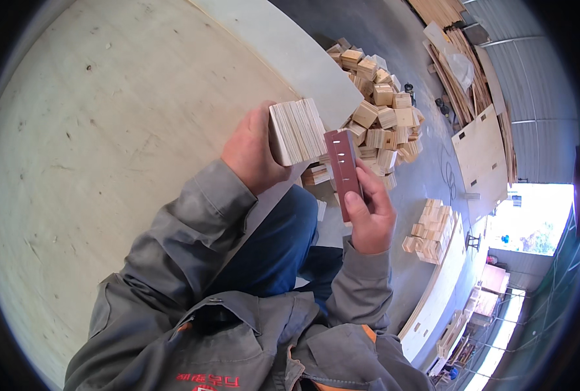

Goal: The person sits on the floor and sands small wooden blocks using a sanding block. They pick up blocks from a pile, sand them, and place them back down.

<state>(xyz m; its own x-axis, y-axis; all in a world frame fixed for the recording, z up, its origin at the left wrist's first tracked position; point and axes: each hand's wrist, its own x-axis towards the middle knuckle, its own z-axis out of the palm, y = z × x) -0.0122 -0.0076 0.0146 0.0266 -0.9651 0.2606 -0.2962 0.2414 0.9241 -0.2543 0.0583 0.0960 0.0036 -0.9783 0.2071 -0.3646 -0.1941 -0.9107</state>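
Observation:
My left hand grips a plywood block from its left side, its striped layered edges facing up at the corner of the large board. In my right hand is a sanding block, a narrow bar wrapped in reddish-brown sandpaper with a row of staples along it. My thumb presses on its near end, and the fingers curl behind it. The bar is tilted beside the plywood block's right face. Whether the two touch, I cannot tell.
A pale wooden board fills the left. Beyond its corner lies a heap of plywood blocks on the grey floor. A smaller stack of blocks stands on the right. Long boards lean by the metal wall.

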